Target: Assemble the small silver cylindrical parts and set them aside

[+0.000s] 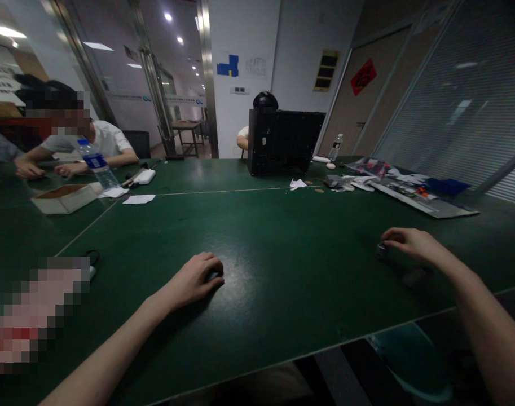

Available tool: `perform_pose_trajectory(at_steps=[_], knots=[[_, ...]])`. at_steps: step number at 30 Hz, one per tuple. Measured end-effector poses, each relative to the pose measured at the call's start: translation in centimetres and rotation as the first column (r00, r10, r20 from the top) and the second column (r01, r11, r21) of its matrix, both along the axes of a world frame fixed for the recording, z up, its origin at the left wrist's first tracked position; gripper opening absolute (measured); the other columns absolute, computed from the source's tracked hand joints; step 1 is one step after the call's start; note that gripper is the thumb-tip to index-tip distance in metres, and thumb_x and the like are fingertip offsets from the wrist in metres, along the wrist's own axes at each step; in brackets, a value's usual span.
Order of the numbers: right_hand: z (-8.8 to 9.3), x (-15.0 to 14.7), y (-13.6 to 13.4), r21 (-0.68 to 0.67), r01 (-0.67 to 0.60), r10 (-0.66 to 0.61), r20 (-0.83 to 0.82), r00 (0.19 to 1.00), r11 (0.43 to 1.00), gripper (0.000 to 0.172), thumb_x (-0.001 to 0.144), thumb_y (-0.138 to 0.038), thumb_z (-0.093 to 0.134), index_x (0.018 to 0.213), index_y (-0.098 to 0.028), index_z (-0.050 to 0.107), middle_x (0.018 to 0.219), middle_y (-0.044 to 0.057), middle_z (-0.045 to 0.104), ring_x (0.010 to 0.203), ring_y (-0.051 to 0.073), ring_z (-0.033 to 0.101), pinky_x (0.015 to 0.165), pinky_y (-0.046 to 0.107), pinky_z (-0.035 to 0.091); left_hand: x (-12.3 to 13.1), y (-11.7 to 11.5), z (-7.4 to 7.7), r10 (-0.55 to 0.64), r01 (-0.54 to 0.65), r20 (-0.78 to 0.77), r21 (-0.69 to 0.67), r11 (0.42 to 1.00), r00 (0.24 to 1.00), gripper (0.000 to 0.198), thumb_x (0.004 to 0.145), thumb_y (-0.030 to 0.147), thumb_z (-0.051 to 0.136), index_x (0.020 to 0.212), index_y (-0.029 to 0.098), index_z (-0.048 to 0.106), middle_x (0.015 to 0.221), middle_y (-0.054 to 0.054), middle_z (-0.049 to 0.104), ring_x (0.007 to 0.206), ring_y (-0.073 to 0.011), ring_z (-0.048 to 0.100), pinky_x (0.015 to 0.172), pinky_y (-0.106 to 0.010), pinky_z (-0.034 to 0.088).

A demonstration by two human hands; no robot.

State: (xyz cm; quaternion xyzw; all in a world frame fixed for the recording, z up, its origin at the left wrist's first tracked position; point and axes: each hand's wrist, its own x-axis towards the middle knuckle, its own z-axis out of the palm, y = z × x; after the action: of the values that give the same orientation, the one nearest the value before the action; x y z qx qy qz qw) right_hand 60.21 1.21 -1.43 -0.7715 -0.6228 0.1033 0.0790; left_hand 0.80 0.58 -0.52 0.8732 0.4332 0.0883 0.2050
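Observation:
My left hand (pixel 196 277) rests on the green table (pixel 257 225) near its front middle, fingers curled under into a loose fist, with nothing visible in it. Off to the right, my right hand (pixel 409 242) lies with its fingers pinched together on a small dark round object (pixel 381 251) that sits on the table. What that object is I cannot make out. Both forearms reach in from the bottom edge.
A black computer case (pixel 282 141) stands at the table's far side with a person behind it. Papers and parts (pixel 409 189) lie at the far right. A water bottle (pixel 97 163), cardboard box (pixel 65 198) and seated person (pixel 92 141) are far left.

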Motion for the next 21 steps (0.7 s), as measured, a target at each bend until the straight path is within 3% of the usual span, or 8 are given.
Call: perform_pose_trajectory(at_steps=[5,12,21], knots=[[-0.4,0.5,-0.1,0.031,-0.018,0.018,-0.011,1.0,0.999,0.029,0.074,-0.037,0.051,0.092,-0.019,0.065,0.097,0.01,0.069,0.091,0.028,0.064,0.077,0.034,0.044,0.1,0.0,0.1,0.0,0.0,-0.008,-0.002,1.0,1.0,0.025,0.087,0.039,0.051,0.101,0.02,0.059,0.105,-0.007,0.056,0.098,-0.0238,0.053,0.085,-0.037,0.043],[-0.5,1.4,0.0,-0.061,0.006,-0.009,-0.035,0.999,0.998,0.027,0.07,-0.037,0.056,0.087,-0.021,0.068,0.097,0.011,0.069,0.091,0.03,0.064,0.076,0.037,0.045,-0.1,0.0,-0.1,0.004,-0.004,0.008,0.002,1.0,1.0,0.026,0.087,0.039,0.051,0.101,0.02,0.059,0.106,-0.007,0.057,0.097,-0.0233,0.053,0.082,-0.035,0.044],[-1.0,3.2,-0.3,-0.055,0.063,-0.07,-0.135,0.988,0.997,0.043,0.061,-0.042,0.065,0.098,-0.021,0.061,0.106,0.014,0.067,0.098,0.031,0.063,0.081,0.036,0.048,-0.2,-0.1,0.0,-0.004,0.004,0.01,-0.006,1.0,1.0,0.024,0.088,0.038,0.051,0.101,0.02,0.059,0.105,-0.006,0.057,0.097,-0.0221,0.053,0.082,-0.034,0.043]])
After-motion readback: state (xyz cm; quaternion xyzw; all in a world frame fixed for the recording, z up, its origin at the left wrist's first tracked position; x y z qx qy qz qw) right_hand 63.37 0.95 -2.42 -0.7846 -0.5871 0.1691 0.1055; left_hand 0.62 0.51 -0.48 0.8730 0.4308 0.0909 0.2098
